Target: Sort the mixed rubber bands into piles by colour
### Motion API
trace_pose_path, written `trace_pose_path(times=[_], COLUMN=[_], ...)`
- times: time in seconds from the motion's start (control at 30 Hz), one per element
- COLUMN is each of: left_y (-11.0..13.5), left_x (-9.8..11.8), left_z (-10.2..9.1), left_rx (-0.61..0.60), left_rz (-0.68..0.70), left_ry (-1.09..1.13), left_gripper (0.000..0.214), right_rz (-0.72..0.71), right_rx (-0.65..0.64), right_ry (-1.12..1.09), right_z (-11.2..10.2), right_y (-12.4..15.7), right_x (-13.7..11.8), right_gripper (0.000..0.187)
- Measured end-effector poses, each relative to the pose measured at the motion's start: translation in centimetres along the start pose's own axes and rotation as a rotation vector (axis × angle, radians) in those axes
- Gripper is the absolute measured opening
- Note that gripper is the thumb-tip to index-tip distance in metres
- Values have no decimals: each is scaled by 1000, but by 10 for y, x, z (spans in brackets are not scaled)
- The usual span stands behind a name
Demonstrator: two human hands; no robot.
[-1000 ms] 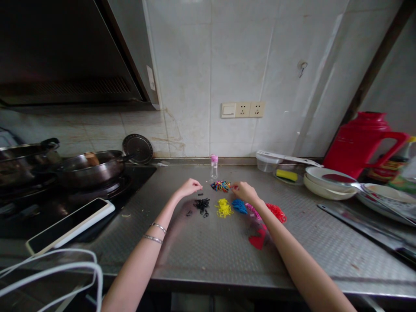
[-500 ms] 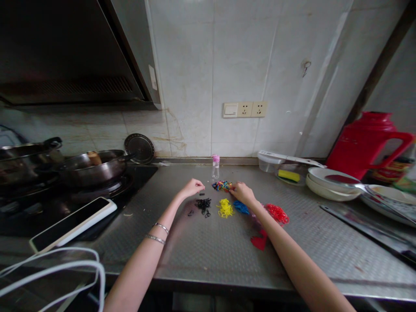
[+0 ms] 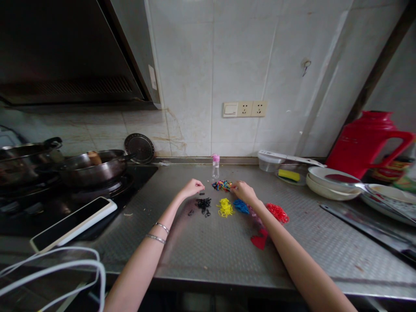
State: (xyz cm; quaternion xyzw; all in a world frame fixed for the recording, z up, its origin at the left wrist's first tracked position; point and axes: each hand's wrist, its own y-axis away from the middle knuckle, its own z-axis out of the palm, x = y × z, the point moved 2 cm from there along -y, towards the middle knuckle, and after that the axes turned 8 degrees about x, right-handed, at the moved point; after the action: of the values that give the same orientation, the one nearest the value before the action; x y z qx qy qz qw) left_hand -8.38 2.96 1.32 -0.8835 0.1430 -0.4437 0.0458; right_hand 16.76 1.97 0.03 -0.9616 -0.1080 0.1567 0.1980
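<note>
On the steel counter (image 3: 208,247) lies a mixed pile of small coloured rubber bands (image 3: 221,186). In front of it sit sorted heaps: black bands (image 3: 203,203), yellow bands (image 3: 225,207), blue bands (image 3: 241,206), pink bands partly hidden by my right arm, and red bands (image 3: 277,212). My right hand (image 3: 242,191) pinches at the right edge of the mixed pile. My left hand (image 3: 193,188) is curled closed just left of the pile, above the black heap; what it holds is too small to see. A small clear bottle with a pink cap (image 3: 215,166) stands behind the pile.
A stove with pans (image 3: 91,167) and a phone (image 3: 71,223) are at the left, with white cables (image 3: 52,268) in the near corner. At the right stand a red jug (image 3: 365,141), stacked bowls (image 3: 329,182), a sponge (image 3: 287,174) and a plastic box (image 3: 269,161).
My right hand has crept slightly toward the mixed pile and pinches at its edge. My left hand has barely moved.
</note>
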Motion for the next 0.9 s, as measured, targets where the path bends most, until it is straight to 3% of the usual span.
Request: trace_pose_path(times=[0.3,0.53,0.7,0.9], left_y=[0,1,1,-1], left_x=[0,3,4,-1], left_z=[-1,0,0,5], left_rx=[16,84,111,89], left_rz=[-2,-13,-9,0], left_ry=[3,17,12,23], left_gripper=[24,23,24,26], right_rz=[-9,-189,-360,-443], right_rx=[17,-4,-65,-83], right_ry=[-3,-63,-59,-84], right_z=[-11,-20,-14,-9], right_y=[2,11,24,28], right_x=[-2,-51,-89,-98], right_gripper=[24,22,19,24])
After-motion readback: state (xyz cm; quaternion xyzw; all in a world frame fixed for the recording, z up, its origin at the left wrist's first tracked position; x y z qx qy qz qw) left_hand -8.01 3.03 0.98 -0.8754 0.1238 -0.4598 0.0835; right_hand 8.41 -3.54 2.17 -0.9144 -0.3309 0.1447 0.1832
